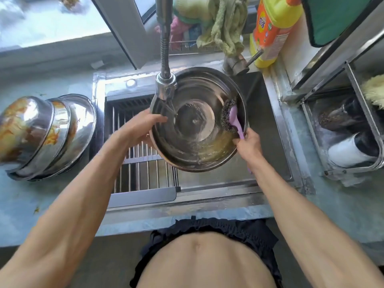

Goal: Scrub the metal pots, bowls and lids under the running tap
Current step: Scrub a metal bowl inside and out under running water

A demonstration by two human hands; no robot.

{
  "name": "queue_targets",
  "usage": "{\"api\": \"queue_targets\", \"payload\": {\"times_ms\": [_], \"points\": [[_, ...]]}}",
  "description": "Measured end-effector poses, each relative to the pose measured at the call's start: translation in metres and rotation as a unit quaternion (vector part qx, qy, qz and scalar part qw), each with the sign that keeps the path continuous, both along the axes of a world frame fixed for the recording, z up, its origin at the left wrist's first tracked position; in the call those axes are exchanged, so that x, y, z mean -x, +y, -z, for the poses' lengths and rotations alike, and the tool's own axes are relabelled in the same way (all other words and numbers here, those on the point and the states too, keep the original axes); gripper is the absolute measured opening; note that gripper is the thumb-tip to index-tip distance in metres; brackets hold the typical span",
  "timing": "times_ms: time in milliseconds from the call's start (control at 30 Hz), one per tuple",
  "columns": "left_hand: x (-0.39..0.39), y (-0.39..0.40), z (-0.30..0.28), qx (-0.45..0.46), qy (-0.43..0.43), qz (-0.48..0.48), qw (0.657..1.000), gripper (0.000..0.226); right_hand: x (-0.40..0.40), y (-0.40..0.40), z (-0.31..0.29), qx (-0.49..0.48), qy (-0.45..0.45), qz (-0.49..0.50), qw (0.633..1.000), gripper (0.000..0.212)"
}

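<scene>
A large metal bowl (197, 146) is held tilted over the sink, under the tap head (165, 86), with water running into it. My left hand (143, 123) grips the bowl's left rim. My right hand (248, 143) holds the purple handle of a steel-wool scrubber (229, 114), whose wire pad presses on the bowl's inner right wall. Yellowish, greasy water pools at the bowl's lower side.
A stack of dirty overturned metal bowls (41, 136) lies on the counter at left. A slatted drain rack (141, 163) spans the sink's left half. A yellow detergent bottle (270, 32) and a green cloth (226, 28) sit behind the sink. A metal shelf rack (332, 113) stands at right.
</scene>
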State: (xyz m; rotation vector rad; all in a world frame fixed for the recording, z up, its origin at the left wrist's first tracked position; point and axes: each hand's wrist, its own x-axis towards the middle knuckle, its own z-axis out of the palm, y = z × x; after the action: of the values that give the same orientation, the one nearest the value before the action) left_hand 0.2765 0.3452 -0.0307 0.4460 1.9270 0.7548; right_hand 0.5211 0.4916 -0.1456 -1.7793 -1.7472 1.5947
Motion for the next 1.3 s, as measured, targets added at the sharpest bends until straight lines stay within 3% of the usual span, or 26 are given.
{"api": "queue_targets", "payload": {"times_ms": [133,233,333,400,500,600,700,767,833,933,1100,1200,1300], "points": [[-0.003,0.010,-0.011,0.000,0.020,0.048,0.999,0.034,0.011,0.013,-0.018,-0.062,-0.070,-0.038,0.995,0.015],[-0.015,0.009,-0.008,-0.036,0.057,0.046,0.997,0.034,0.015,0.011,-0.034,-0.119,-0.136,-0.112,0.977,0.030],[-0.023,0.004,-0.004,-0.063,0.064,0.011,0.996,0.035,0.018,-0.003,-0.042,-0.237,-0.238,-0.284,0.898,0.042],[-0.026,-0.001,0.006,-0.066,0.059,-0.032,0.996,0.034,0.024,-0.013,-0.046,-0.243,-0.290,-0.366,0.850,0.043],[-0.039,-0.007,0.027,-0.072,0.052,-0.129,0.988,0.036,0.039,-0.030,-0.051,-0.135,-0.247,-0.400,0.872,0.031],[-0.055,-0.005,0.041,-0.105,0.070,-0.191,0.973,0.010,0.056,-0.040,-0.056,0.002,-0.150,-0.401,0.904,0.027],[-0.062,-0.004,0.039,-0.127,0.085,-0.200,0.968,0.004,0.066,-0.044,-0.067,0.112,-0.023,-0.344,0.932,0.026],[-0.060,-0.007,0.042,-0.139,0.083,-0.202,0.966,0.015,0.069,-0.045,-0.069,0.137,0.025,-0.320,0.937,0.026],[-0.055,-0.009,0.043,-0.152,0.060,-0.207,0.965,0.030,0.068,-0.046,-0.067,0.063,-0.011,-0.376,0.924,0.024],[-0.051,-0.014,0.047,-0.127,0.047,-0.206,0.969,0.039,0.054,-0.040,-0.058,-0.064,-0.146,-0.460,0.873,0.027],[-0.066,-0.012,0.047,-0.085,0.065,-0.162,0.981,0.017,0.041,-0.011,-0.060,-0.187,-0.353,-0.481,0.780,0.037],[-0.076,-0.002,0.041,-0.087,0.061,-0.185,0.977,0.017,0.040,-0.005,-0.065,-0.191,-0.382,-0.463,0.777,0.038],[-0.078,0.005,0.041,-0.099,0.062,-0.218,0.969,0.022,0.044,-0.019,-0.065,-0.121,-0.337,-0.463,0.811,0.036]]}}
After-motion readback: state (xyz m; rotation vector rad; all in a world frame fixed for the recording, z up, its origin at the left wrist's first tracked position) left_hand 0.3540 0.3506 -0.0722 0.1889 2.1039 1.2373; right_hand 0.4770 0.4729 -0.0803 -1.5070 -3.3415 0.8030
